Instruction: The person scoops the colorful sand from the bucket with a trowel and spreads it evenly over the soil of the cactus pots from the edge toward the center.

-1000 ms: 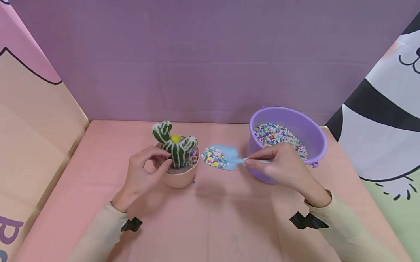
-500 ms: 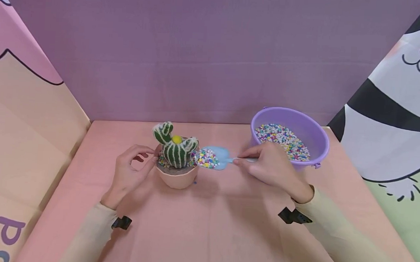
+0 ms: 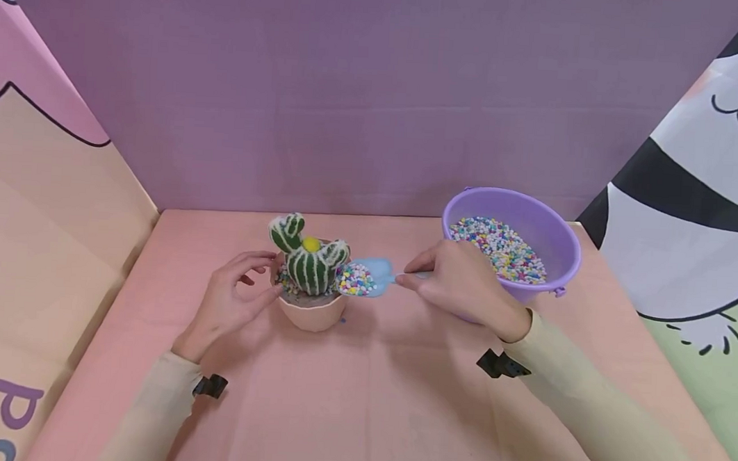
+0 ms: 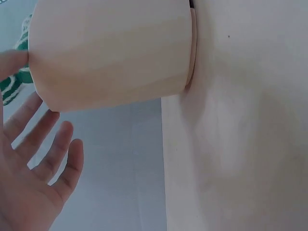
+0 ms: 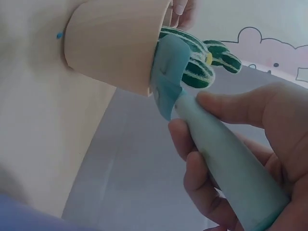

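Note:
A peach flower pot (image 3: 312, 317) holds a striped green knitted cactus (image 3: 311, 271) with a yellow bobble, with coloured pebbles around its base. My left hand (image 3: 234, 296) touches the pot's left rim with thumb and fingertips; the other fingers spread loosely in the left wrist view. In the right wrist view, my right hand (image 5: 284, 130) grips the pale handle (image 5: 226, 159) of a blue toy shovel (image 3: 376, 273). The blade, loaded with coloured pebbles (image 3: 355, 279), overlaps the pot's right rim, right beside the cactus.
Behind my right hand stands a purple bucket (image 3: 552, 250) part filled with coloured pebbles (image 3: 502, 248). One blue pebble (image 3: 343, 320) lies on the pink table (image 3: 309, 408) beside the pot. A purple wall (image 3: 375, 105) rises at the back, with printed panels on both sides.
The loaded shovel has moved left from near the bucket to the pot's rim. My left hand has drawn back from the cactus to the pot's left rim.

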`<action>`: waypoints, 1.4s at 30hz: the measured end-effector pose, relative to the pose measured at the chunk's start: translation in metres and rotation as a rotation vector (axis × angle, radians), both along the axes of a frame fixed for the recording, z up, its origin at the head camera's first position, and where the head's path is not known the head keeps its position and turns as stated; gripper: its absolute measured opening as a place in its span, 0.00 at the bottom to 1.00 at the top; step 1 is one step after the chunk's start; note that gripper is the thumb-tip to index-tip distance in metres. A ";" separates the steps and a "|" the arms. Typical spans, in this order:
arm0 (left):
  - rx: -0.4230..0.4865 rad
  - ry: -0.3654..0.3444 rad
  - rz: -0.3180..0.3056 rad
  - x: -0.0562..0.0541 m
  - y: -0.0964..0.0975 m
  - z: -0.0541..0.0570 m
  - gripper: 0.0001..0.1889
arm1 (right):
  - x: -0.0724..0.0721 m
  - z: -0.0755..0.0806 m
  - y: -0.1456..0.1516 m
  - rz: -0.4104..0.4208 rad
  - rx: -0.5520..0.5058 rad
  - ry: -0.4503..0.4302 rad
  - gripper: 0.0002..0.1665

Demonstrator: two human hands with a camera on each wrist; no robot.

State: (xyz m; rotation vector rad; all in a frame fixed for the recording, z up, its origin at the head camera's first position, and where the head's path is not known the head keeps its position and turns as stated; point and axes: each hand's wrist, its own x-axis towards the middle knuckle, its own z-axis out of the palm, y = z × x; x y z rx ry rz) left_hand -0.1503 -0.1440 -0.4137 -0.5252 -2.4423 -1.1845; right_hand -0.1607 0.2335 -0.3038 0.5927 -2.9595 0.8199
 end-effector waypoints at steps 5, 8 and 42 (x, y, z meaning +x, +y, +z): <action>-0.043 -0.060 -0.038 0.001 -0.004 0.000 0.23 | 0.001 0.004 -0.006 0.019 0.022 -0.006 0.10; -0.071 -0.094 -0.071 0.002 -0.007 0.001 0.23 | 0.001 0.008 -0.010 0.039 0.041 0.009 0.08; -0.303 0.097 0.093 0.018 0.010 0.012 0.24 | -0.004 0.014 -0.009 0.102 -0.059 0.100 0.06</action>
